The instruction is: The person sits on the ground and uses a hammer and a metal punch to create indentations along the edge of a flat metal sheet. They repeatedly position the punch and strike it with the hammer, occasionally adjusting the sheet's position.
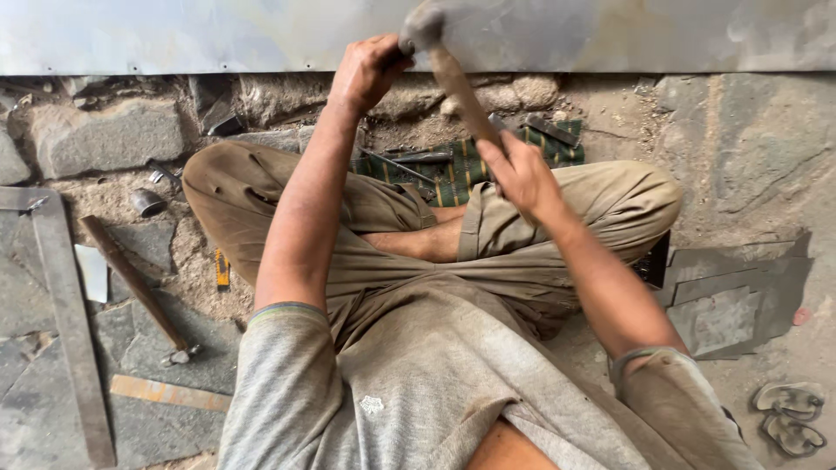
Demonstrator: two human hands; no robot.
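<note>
two hammers [453, 83], two sandals [791, 418], one metal sheet [610, 35]

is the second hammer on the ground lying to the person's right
No, the spare hammer lies on the stone ground to the person's left, beside the long metal bar.

A metal sheet [610, 35] lies ahead of the crossed legs, a spare hammer [135, 287] to their left.

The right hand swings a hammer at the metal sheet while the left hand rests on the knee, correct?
Not quite. The head view shows the left hand up against the metal sheet, not on the knee. The right hand does grip the hammer by its wooden handle, head raised near the sheet.
</note>
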